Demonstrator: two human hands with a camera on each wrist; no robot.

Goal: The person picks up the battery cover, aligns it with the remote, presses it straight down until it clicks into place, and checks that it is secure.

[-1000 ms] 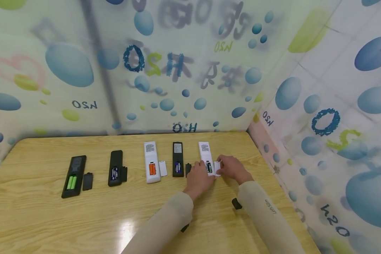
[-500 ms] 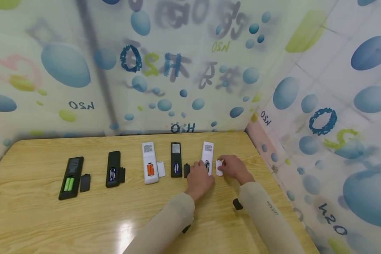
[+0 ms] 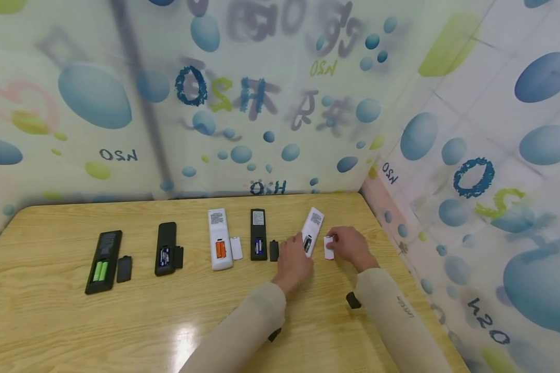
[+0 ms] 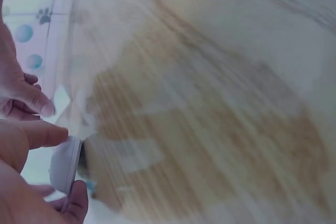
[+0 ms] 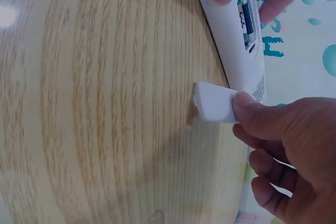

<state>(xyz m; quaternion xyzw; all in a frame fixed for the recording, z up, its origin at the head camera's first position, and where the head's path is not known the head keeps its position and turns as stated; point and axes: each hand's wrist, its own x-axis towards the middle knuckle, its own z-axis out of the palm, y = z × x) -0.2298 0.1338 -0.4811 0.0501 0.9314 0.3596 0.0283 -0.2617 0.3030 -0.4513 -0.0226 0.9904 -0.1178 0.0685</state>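
Note:
At the right end of a row of remotes, my left hand (image 3: 293, 260) grips the lower end of a white remote control (image 3: 314, 219). The remote lies back up and tilted, its top leaning right. Batteries (image 5: 245, 20) show in its uncovered compartment in the right wrist view. My right hand (image 3: 353, 247) pinches a small white battery cover (image 3: 329, 249) between thumb and fingers, just right of the remote and apart from it. Seen from the left wrist, the remote's rounded end (image 4: 65, 164) sits between my left thumb and fingers.
Leftward stand a black remote (image 3: 259, 233) with its cover (image 3: 274, 250), another white remote (image 3: 218, 233) with orange batteries, and two more black remotes (image 3: 166, 238), (image 3: 105, 259). Small black pieces (image 3: 353, 300) lie near my forearms. A patterned wall (image 3: 401, 197) borders the wooden table (image 3: 144, 321).
My left hand has turned the white remote, so its top swings to the right. My right hand has moved the white cover rightward, away from the remote.

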